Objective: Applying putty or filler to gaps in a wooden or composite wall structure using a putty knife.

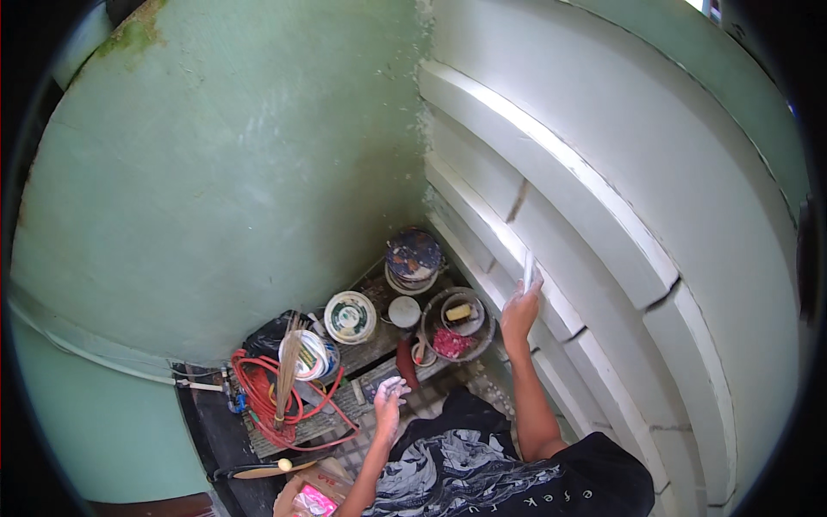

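My right hand is raised to the white stepped wall ledge on the right. Its fingers close round a narrow, flat whitish tool, whose upper end lies against the ledge; its exact kind is hard to make out. White paste or powder coats the fingertips. Lower and further left, my left hand hovers in front of my body near the bench, its fingers loosely bent and apart, smeared with white. I see nothing held in it. A dark flat piece lies on the bench beside this hand.
A wooden bench carries a paint-stained bucket, a white lidded tub, a basin holding a sponge and pink cloth, a stick bundle and red hose. Green wall rises behind.
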### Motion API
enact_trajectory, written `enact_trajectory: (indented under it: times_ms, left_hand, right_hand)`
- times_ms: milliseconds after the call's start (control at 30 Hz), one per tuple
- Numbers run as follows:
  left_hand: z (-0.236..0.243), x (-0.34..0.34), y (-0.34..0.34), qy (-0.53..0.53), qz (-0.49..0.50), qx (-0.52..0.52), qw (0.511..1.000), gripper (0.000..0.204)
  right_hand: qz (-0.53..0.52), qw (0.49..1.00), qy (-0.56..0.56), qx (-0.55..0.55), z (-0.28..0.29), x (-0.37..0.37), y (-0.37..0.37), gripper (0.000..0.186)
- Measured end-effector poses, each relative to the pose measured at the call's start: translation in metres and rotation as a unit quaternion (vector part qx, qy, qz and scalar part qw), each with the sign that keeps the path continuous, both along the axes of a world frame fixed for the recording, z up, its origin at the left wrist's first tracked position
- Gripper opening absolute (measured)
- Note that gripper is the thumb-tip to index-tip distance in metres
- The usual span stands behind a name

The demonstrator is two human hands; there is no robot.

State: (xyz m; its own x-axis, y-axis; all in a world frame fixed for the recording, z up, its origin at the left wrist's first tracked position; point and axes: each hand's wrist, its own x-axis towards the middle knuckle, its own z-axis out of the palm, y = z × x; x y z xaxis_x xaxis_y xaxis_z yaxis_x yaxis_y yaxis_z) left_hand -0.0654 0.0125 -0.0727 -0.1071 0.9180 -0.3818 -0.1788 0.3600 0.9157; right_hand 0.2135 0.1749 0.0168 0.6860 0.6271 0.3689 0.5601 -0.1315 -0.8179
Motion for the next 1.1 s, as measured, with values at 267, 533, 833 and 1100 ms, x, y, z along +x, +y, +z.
enact_trajectory:
  times_ms: [267,533,833,1100]
  left_hand:
    - [0.012,-0.002,0.022,-0.029,0.094,-0.012,0.995,0.029]
    - [-0.001,-0.002,0.019,-0.025,0.127,-0.014,0.991,0.029]
    - [-0.001,-0.004,0.013,0.001,0.19,-0.015,0.982,0.027]
    - [-0.007,0.002,0.014,0.019,0.166,0.014,0.986,0.025]
  right_hand:
    - [0.145,0.989,0.012,-0.031,0.011,-0.015,0.071,0.036]
    - [0.206,0.975,-0.04,-0.072,0.022,-0.032,0.146,0.032]
    - [0.208,0.954,-0.133,-0.169,0.046,-0.052,0.226,0.045]
    - [0.288,0.909,-0.255,-0.159,0.039,-0.073,0.298,0.056]
